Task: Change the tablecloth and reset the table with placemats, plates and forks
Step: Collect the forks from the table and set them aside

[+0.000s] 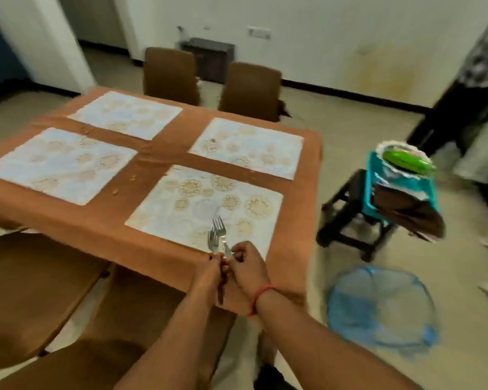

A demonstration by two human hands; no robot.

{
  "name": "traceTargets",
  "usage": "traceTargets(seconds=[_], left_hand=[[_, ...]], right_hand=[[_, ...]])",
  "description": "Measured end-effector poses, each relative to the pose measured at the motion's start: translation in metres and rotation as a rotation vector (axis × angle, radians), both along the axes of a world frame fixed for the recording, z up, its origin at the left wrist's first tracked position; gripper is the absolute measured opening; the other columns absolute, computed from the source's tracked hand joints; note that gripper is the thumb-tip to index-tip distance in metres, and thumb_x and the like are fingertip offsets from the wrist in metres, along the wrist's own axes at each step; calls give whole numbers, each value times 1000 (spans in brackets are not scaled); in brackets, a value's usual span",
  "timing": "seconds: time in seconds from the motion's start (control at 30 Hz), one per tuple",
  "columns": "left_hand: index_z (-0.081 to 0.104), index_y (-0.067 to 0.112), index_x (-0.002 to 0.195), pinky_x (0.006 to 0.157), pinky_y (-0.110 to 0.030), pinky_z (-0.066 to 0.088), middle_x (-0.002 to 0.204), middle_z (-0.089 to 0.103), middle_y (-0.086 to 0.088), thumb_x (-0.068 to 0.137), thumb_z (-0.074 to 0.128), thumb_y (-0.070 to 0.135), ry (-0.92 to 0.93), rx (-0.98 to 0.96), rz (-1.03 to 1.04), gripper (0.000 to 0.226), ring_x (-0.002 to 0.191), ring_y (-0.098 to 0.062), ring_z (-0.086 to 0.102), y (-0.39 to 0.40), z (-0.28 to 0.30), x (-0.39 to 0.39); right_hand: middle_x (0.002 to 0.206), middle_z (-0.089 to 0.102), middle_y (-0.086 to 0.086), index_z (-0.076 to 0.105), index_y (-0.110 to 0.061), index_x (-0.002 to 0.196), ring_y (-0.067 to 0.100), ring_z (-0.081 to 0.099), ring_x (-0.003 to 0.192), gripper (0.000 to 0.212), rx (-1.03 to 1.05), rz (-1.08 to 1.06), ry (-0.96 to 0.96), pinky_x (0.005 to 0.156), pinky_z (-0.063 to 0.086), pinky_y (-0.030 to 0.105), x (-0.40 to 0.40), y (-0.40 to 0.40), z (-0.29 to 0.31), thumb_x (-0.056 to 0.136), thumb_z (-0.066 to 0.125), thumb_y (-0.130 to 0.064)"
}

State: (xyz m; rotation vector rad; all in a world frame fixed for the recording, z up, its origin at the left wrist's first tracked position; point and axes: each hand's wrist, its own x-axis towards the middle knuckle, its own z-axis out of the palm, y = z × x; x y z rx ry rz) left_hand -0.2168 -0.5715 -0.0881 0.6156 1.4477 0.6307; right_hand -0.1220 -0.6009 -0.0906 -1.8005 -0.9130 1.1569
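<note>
An orange-brown tablecloth (158,147) covers the table and carries several white placemats with gold flowers. Over the nearest placemat (197,204) both my hands meet at the table's front edge. My left hand (206,277) and my right hand (248,266) together hold a small bunch of metal forks (217,235) by the handles, tines pointing away from me. My right wrist wears a red thread. Crumbs lie on the cloth between the mats.
Brown chairs stand behind the table (251,88) and in front at the left (34,282). To the right a dark stool (350,220) bears a teal basket (400,187) with plates and brown cloth. A blue mesh cover (383,308) lies on the floor. A person stands at far right.
</note>
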Motion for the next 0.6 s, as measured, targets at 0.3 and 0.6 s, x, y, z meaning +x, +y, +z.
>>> traceTargets(seconds=[0.3, 0.6], left_hand=[[57, 9, 85, 64, -34, 46, 76, 55, -16, 99, 42, 5, -51, 25, -474, 22, 69, -24, 55, -184, -1, 161], [62, 10, 93, 70, -34, 50, 86, 63, -16, 105, 42, 26, -143, -133, -825, 28, 78, -26, 62, -430, -27, 296]], right_hand=[[74, 54, -10, 54, -25, 87, 11, 53, 73, 14, 42, -666, 17, 75, 50, 30, 106, -225, 24, 89, 67, -20], [78, 61, -12, 55, -27, 83, 10, 62, 76, 20, -120, -1057, -34, 73, 50, 19, 207, -481, 0, 87, 60, -8]])
